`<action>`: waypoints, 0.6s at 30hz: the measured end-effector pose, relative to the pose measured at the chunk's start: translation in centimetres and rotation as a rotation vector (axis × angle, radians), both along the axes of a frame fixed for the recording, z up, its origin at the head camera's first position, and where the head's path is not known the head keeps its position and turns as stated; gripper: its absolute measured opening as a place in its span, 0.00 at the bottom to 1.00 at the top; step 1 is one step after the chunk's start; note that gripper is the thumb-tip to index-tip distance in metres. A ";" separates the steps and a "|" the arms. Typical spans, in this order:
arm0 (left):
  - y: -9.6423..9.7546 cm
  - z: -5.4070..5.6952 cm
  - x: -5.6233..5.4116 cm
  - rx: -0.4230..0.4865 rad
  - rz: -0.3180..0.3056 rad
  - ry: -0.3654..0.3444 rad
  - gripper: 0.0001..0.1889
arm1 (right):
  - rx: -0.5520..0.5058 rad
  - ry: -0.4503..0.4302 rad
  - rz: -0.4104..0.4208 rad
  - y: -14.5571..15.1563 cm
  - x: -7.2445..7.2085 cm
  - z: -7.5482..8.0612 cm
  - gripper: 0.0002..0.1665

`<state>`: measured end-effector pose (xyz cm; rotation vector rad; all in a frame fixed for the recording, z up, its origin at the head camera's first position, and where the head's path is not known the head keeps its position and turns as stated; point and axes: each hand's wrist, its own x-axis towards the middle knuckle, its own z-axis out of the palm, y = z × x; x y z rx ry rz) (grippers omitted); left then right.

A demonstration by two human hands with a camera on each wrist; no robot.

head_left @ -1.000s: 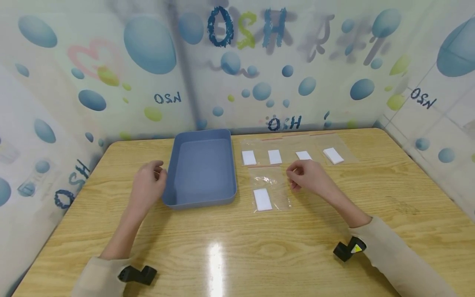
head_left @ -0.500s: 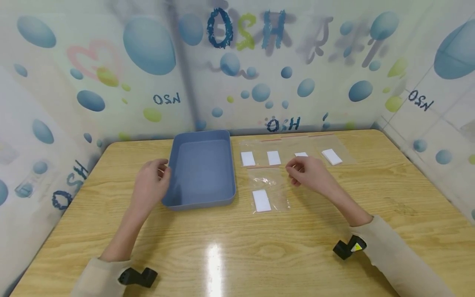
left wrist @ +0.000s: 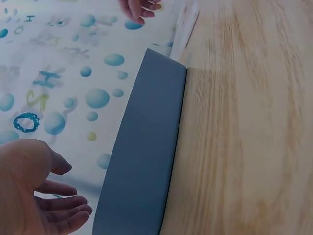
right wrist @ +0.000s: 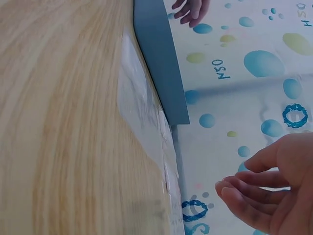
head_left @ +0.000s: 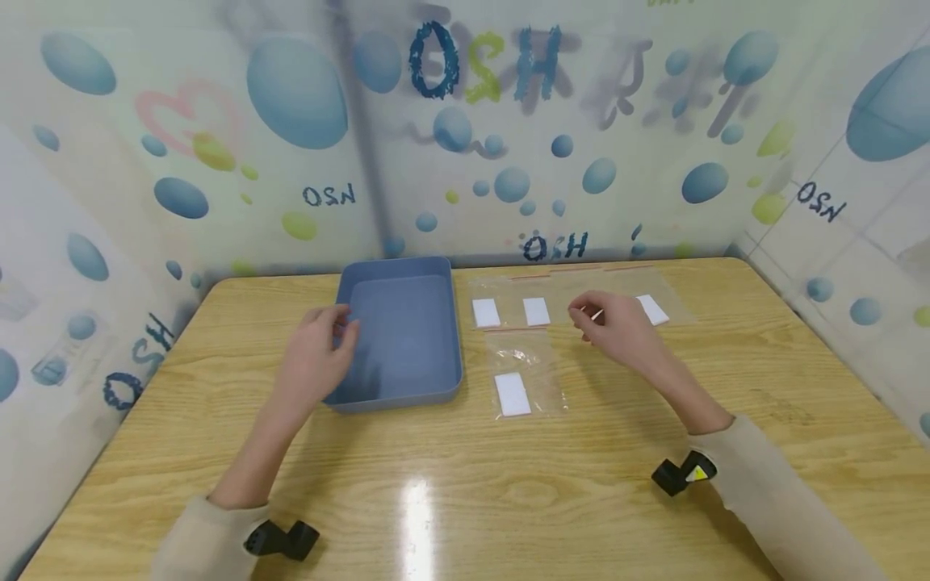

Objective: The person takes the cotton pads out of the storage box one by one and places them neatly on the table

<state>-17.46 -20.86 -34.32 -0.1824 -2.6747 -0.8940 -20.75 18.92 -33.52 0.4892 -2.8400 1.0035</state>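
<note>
My left hand hangs over the left edge of the blue-grey tray, its fingers loosely bent around nothing. In the left wrist view the hand shows beside the tray's outer wall, palm empty. Over the back row of clear zip bags hovers my right hand, also holding nothing, its fingers relaxed in the right wrist view. It hides most of one white block in that row. Other white blocks lie in their bags nearby. A nearer zip bag with a white flat block lies right of the tray.
Everything lies on a wooden table whose back edge meets a wall printed with blue and green spots. At the row's right end is another white block. Black cameras sit on the wrists.
My left hand has moved right, from beside the tray to over its left edge. The right hand has shifted back, now covering one block in the row. Bags and tray stay put.
</note>
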 end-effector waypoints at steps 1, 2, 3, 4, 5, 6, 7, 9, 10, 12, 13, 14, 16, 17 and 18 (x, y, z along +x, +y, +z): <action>0.1 0.0 -0.1 -0.004 -0.007 -0.002 0.20 | 0.016 0.021 -0.002 0.1 -0.1 0.1 0.14; 0.2 0.0 -0.1 -0.010 -0.015 -0.003 0.21 | 0.034 0.043 -0.005 0.2 -0.2 0.2 0.14; 0.3 0.0 -0.2 -0.020 -0.023 -0.008 0.21 | 0.054 0.065 -0.008 0.3 -0.3 0.2 0.15; 0.4 0.1 -0.2 -0.029 -0.031 -0.016 0.22 | 0.076 0.088 -0.014 0.4 -0.5 0.3 0.15; 0.5 0.1 -0.3 -0.042 -0.040 -0.023 0.23 | 0.093 0.108 -0.019 0.5 -0.6 0.3 0.16; 0.5 0.1 -0.3 -0.053 -0.047 -0.030 0.24 | 0.110 0.123 -0.028 0.7 -0.7 0.3 0.16; 0.6 0.2 -0.4 -0.062 -0.055 -0.040 0.25 | 0.124 0.135 -0.034 0.8 -0.8 0.3 0.17; 0.7 0.3 -0.4 -0.082 -0.071 -0.057 0.27 | 0.152 0.159 -0.048 1.2 -1.0 0.2 0.19; 0.8 0.4 -0.5 -0.089 -0.080 -0.062 0.28 | 0.159 0.166 -0.053 1.3 -1.1 0.1 0.20; 0.9 0.4 -0.6 -0.107 -0.090 -0.064 0.29 | 0.173 0.180 -0.053 1.7 -1.2 -0.1 0.22; 1.0 0.4 -0.6 -0.118 -0.097 -0.064 0.30 | 0.180 0.187 -0.048 1.9 -1.3 -0.2 0.23; 1.0 0.4 -0.7 -0.131 -0.101 -0.060 0.30 | 0.186 0.192 -0.043 2.1 -1.3 -0.2 0.24; 1.1 0.3 -0.9 -0.161 -0.106 -0.043 0.30 | 0.200 0.206 -0.030 2.5 -1.5 -0.4 0.26; 1.1 0.2 -1.0 -0.181 -0.109 -0.033 0.30 | 0.211 0.215 -0.023 2.6 -1.6 -0.4 0.26; 1.1 0.2 -1.1 -0.201 -0.112 -0.022 0.30 | 0.225 0.223 -0.020 2.8 -1.6 -0.5 0.27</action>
